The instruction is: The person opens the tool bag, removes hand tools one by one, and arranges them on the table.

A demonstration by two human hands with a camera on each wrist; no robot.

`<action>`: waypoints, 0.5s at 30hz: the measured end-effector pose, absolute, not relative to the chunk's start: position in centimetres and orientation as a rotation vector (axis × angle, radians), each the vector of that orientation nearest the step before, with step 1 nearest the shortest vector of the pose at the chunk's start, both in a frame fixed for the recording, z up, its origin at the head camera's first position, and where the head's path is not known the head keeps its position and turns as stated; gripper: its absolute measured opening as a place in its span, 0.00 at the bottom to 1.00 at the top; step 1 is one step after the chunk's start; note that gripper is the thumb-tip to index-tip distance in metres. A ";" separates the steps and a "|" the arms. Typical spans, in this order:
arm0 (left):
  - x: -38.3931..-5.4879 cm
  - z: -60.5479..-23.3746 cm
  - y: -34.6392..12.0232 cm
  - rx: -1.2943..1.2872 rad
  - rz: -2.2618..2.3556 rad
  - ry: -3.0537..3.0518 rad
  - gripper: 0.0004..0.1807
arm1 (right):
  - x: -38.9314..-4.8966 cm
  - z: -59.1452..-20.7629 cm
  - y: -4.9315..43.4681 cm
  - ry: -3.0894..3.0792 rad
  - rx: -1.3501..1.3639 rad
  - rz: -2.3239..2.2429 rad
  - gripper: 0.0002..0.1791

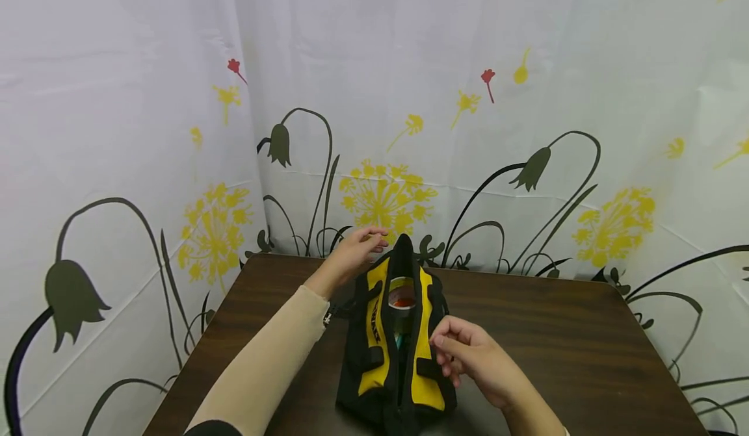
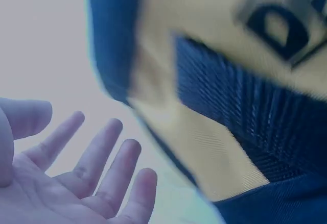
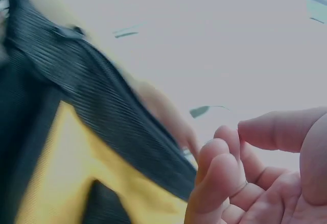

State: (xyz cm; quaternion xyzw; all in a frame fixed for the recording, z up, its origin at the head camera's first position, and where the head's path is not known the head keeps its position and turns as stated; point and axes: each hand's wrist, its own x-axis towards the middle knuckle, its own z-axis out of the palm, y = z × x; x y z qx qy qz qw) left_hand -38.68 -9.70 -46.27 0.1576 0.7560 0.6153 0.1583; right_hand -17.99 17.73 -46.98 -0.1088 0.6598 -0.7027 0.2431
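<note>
A black and yellow tool bag (image 1: 374,358) stands on the table with its zip mouth parted. Inside, toward its far end, sits what looks like a roll of tape (image 1: 402,293), with something teal, too small to tell, lower in the gap. My left hand (image 1: 354,254) hovers beside the bag's far left end, fingers extended; the left wrist view shows nothing in its palm. Next to the near right side of the bag is my right hand (image 1: 476,358), its fingers loosely bent and the thumb close to the fingertips, with nothing visible between them.
A dark brown wooden table (image 1: 544,358) carries the bag. Behind it and to the left hangs a white curtain (image 1: 409,46) printed with flowers, close to the table's back edge.
</note>
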 end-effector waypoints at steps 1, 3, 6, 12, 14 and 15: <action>-37.8 -45.9 -10.2 0.485 1.749 2.204 0.17 | -18.3 -46.8 18.1 1.814 -0.299 -1.941 0.19; -35.8 -45.0 -11.2 0.559 1.726 2.284 0.16 | -19.0 -46.3 18.7 1.842 -0.305 -1.979 0.19; -33.1 -44.0 -12.2 0.678 1.711 2.370 0.16 | -20.5 -45.7 19.2 1.903 -0.299 -2.032 0.19; -29.4 -44.0 -12.0 0.746 1.572 2.523 0.20 | -23.6 -45.6 18.0 2.070 -0.254 -2.122 0.18; -28.5 -44.4 -11.6 0.739 1.478 2.569 0.22 | -24.1 -46.0 17.3 2.089 -0.262 -2.115 0.19; -28.1 -44.5 -11.3 0.744 1.452 2.581 0.23 | -24.2 -46.2 17.0 2.092 -0.274 -2.103 0.20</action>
